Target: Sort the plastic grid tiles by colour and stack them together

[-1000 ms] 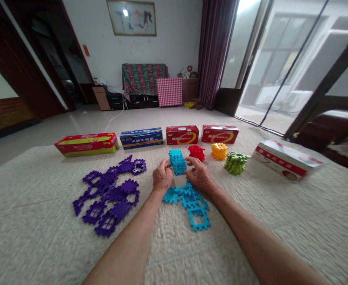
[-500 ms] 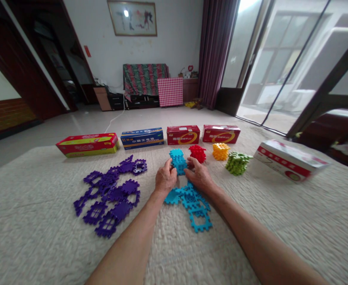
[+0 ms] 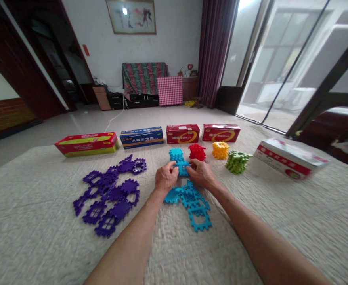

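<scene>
Between my two hands is a light-blue interlocking tile (image 3: 183,169) with a toothed edge. My left hand (image 3: 166,177) pinches its left side, and my right hand (image 3: 202,173) has its fingers closed on the right side. Just beyond it stands a light-blue tile stack (image 3: 176,153); whether the held tile touches it, I cannot tell. Loose light-blue tiles (image 3: 192,196) lie in an overlapping spread on the near side, between my forearms. Right of the blue stack is a red tile stack (image 3: 197,152), partly behind my right hand.
Overlapping purple tiles (image 3: 114,198) spread out at the left. A yellow stack (image 3: 220,150) and a green stack (image 3: 237,162) stand at the right. Behind are a red-yellow box (image 3: 87,144), a blue box (image 3: 142,137) and two red boxes (image 3: 182,134); a white-red box (image 3: 291,159) is farther right.
The light-blue tile between my hands has shifted slightly right and turned, showing more of its face apart from the stack. My fingers have moved to its left and right sides.
</scene>
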Motion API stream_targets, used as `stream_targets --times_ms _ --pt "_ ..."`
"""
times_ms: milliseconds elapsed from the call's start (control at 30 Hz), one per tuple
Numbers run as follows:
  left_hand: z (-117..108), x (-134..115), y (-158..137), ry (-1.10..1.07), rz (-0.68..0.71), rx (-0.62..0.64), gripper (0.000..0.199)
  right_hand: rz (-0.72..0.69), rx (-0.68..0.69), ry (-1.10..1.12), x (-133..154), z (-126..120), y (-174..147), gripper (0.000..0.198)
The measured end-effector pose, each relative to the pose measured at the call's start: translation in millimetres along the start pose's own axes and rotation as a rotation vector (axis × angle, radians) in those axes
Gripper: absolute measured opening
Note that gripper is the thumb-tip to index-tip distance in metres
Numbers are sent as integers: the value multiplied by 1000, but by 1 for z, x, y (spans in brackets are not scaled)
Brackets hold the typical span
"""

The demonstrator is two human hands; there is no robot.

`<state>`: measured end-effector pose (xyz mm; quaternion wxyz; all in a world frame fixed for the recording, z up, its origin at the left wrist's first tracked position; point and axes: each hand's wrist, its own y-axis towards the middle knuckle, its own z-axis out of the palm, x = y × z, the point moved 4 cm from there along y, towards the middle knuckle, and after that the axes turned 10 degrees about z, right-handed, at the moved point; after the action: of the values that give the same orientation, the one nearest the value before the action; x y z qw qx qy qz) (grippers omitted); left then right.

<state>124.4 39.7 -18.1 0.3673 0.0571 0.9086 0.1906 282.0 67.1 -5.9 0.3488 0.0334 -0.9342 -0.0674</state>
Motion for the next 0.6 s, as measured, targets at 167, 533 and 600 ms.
stream_targets --times_ms 167,533,600 --pt "1 -1 -1 97 32 -8 35 11 -18 -55 3 1 -1 24" --pt "0 -3 -2 126 51 -37 35 -70 251 51 -5 -2 1 57" --pt "2 -3 -2 114 67 -18 35 -107 279 22 -4 -3 0 52"
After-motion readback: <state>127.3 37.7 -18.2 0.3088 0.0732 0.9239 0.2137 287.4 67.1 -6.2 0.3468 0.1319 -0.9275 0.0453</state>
